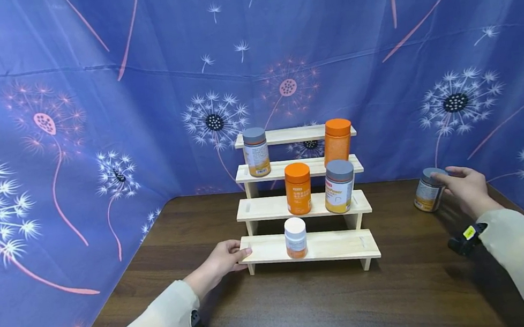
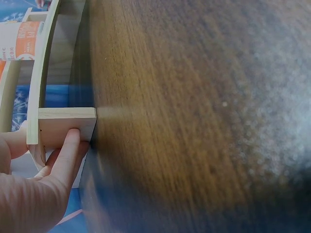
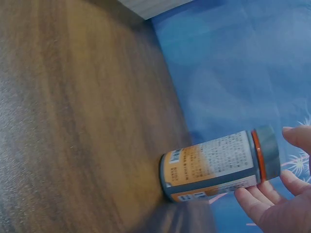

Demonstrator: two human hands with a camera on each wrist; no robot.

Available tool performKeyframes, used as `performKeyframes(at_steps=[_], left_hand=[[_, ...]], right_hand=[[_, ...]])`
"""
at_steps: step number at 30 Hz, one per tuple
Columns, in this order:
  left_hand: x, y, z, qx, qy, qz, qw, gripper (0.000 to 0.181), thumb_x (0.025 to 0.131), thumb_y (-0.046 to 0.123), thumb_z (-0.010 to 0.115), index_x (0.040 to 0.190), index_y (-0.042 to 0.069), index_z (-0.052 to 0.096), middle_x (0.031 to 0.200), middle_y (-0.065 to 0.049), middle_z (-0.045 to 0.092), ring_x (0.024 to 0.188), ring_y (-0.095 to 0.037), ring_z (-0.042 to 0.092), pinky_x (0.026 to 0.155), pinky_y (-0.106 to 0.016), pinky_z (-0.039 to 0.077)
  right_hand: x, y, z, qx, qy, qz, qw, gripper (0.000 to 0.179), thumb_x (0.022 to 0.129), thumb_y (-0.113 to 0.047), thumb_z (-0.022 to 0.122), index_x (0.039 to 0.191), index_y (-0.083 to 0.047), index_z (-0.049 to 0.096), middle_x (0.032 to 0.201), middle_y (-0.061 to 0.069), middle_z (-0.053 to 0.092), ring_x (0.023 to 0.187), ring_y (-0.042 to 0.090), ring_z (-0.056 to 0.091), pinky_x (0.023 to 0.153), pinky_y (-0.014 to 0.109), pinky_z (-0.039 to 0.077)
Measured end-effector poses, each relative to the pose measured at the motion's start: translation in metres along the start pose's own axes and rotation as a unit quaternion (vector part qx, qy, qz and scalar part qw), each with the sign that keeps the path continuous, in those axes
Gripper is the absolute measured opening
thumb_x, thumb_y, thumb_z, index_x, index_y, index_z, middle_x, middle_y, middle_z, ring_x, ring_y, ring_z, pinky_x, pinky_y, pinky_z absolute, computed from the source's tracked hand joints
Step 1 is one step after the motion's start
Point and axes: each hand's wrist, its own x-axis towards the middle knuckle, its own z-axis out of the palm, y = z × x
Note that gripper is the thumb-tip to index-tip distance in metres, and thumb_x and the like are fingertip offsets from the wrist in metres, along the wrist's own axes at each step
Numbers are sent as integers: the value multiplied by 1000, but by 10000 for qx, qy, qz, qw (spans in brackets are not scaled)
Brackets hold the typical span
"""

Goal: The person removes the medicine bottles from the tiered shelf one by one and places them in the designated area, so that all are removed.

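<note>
The left hand [image 1: 223, 258] grasps the rack [image 1: 331, 244] of lidded jars [image 1: 298, 189] — contents hidden. At its three o'clock, the right hand [image 1: 470, 188], fingers loose, touches a grey-capped jar [image 1: 427, 195].

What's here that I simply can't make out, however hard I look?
Head view: the base of the rear orange bottle, hidden by the gray-lidded bottle in front.
Head view: fine print on the white-capped bottle, too small.
Left wrist view: that bottle's upper end, cut off by the left edge.
Right wrist view: fine print on the bottle by the right hand, too blurred.
</note>
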Motion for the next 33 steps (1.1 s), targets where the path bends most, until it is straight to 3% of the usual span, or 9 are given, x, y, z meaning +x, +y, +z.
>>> performKeyframes(at_steps=[3,8,11,13,17,26,33], left_hand=[[-1,-1,-1,18,11,13,10000,27,96,4,58,115,-15,54,95,-18,65,77,-14,64,83,-39,62],[-1,-1,-1,16,-33,40,10000,27,96,4,58,115,-15,54,96,-18,64,78,-14,64,83,-39,62],[-1,0,0,-10,-74,53,10000,28,96,5,58,116,-15,53,96,-18,64,78,-14,64,84,-39,62],[-1,1,0,-43,-92,86,9999,29,96,5,58,116,-16,53,96,-18,64,78,-14,64,84,-40,62],[-1,2,0,-79,-76,103,9999,29,96,4,57,116,-16,52,97,-19,64,79,-15,64,85,-41,61],[-3,2,0,-23,-47,50,10000,28,96,4,57,116,-16,53,97,-19,64,79,-15,64,84,-40,61],[-2,0,0,2,6,31,10000,28,96,4,57,115,-16,54,96,-19,65,79,-15,65,83,-39,62]], right_hand=[[0,-5,-2,164,42,42,9998,79,91,-34,64,148,7,27,125,19,42,68,-12,45,57,8,54],[-3,-12,-6,269,296,116,9991,69,88,-35,69,143,-3,42,101,-8,48,64,-12,50,57,7,52],[-4,-16,-8,515,470,155,9974,43,86,-34,72,124,-21,56,92,-18,46,66,-12,50,56,5,49],[-4,-19,-8,617,607,145,9961,27,85,-34,73,106,-32,56,87,-23,46,70,-11,48,56,4,46],[-5,-24,-6,833,853,-94,9928,23,86,-27,73,87,-38,53,75,-30,51,73,-9,46,53,2,43],[-9,-32,-2,1906,715,-379,9783,24,86,-12,72,88,-30,57,64,-27,61,61,-12,56,52,3,46],[-11,-41,2,2090,224,-727,9750,24,85,-13,74,94,-26,55,67,-25,65,64,-12,60,58,2,51]])
